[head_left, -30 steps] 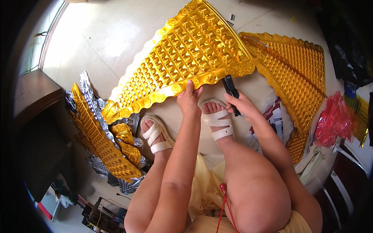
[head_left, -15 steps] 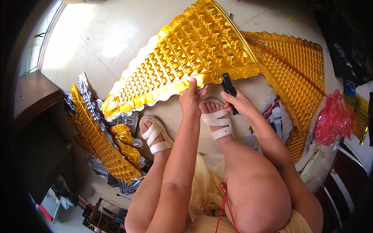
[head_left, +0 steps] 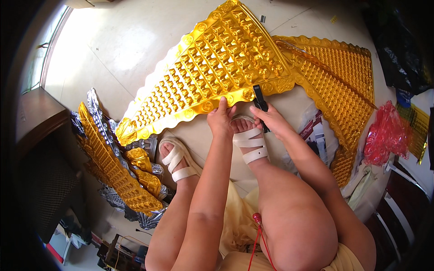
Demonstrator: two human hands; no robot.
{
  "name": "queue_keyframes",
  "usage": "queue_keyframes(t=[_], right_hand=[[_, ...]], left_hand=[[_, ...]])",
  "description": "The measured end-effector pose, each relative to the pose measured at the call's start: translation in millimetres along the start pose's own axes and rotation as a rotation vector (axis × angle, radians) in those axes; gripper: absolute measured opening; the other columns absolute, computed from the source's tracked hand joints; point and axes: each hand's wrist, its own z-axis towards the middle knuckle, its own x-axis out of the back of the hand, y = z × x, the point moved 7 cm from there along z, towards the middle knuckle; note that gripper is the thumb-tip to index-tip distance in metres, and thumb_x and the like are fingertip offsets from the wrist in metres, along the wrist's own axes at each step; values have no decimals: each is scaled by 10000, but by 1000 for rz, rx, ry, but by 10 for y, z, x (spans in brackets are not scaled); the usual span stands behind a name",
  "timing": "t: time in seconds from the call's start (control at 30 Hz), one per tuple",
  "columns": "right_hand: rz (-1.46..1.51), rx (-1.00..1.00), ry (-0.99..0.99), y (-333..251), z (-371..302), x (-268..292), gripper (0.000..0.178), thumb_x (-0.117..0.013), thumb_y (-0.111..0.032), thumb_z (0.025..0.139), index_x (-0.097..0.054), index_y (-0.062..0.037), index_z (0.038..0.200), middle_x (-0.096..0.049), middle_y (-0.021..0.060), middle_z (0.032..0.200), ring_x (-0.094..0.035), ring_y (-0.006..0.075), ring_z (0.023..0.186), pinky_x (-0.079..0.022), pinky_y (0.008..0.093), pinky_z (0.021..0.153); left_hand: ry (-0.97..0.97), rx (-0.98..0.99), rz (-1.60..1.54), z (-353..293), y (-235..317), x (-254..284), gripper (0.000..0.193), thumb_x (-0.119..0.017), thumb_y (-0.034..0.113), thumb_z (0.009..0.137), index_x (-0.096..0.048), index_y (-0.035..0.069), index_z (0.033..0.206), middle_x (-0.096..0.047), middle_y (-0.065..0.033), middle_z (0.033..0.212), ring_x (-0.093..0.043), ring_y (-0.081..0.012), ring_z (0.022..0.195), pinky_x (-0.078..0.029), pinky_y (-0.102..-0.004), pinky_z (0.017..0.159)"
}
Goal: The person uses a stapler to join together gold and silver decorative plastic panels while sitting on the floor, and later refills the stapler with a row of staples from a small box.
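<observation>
A large embossed gold foil sheet (head_left: pixel 212 63) with scalloped edges slants across the view ahead of me. My left hand (head_left: pixel 220 118) pinches its lower border, thumb on top and fingers beneath. Just to the right, my right hand (head_left: pixel 273 121) grips a black stapler (head_left: pixel 260 103). The stapler's front end laps over the same border, beside a round raised medallion; whether its jaws are pressed together I cannot tell. A second gold foil panel (head_left: pixel 348 74) fans out on the right, meeting the first at its right corner.
Stacked gold and silver foil pieces (head_left: pixel 115 167) stand on the left, near a brown wooden cabinet (head_left: pixel 40 110). Right of me lie a crumpled red plastic bag (head_left: pixel 386 133) and a black plastic bag (head_left: pixel 400 54). My sandalled feet (head_left: pixel 251 140) are below the sheet's edge.
The stapler's front end now reaches a little farther over the gold border. The whole view has shifted slightly, and my left hand keeps its pinch on the edge.
</observation>
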Motion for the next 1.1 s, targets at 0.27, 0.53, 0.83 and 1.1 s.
queue_keyframes(t=[0.27,0.53,0.83,1.1], right_hand=[[-14,12,84,22,76,7,322,-660,-318,848,-495,-56,936,-523,-3,733,-494,71,585,-434,222,501],[-155,-3,171,-32,64,57,301,-692,-288,817,-512,-50,774,-497,-5,573,-463,79,476,-384,234,431],[-504,302,443,-94,61,360,309,-704,-282,770,-576,-23,883,-551,59,651,-504,178,562,-419,332,543],[-380,-36,209,-40,109,502,446,-700,-409,769,-557,-21,937,-586,90,704,-574,164,654,-467,299,606]], left_hand=[[9,-59,-6,-36,-33,-43,215,-663,167,859,-580,0,967,-645,-82,876,-648,-171,740,-566,-254,640],[41,-75,-22,-88,2,-59,258,-659,174,865,-568,-54,943,-641,-115,856,-648,-187,679,-560,-232,568],[33,-55,-107,-79,-69,0,202,-678,133,845,-552,-6,920,-630,-80,831,-619,-147,688,-532,-214,598],[15,14,-60,-72,-162,14,211,-667,94,845,-520,-15,950,-638,-108,859,-653,-178,727,-556,-221,594]])
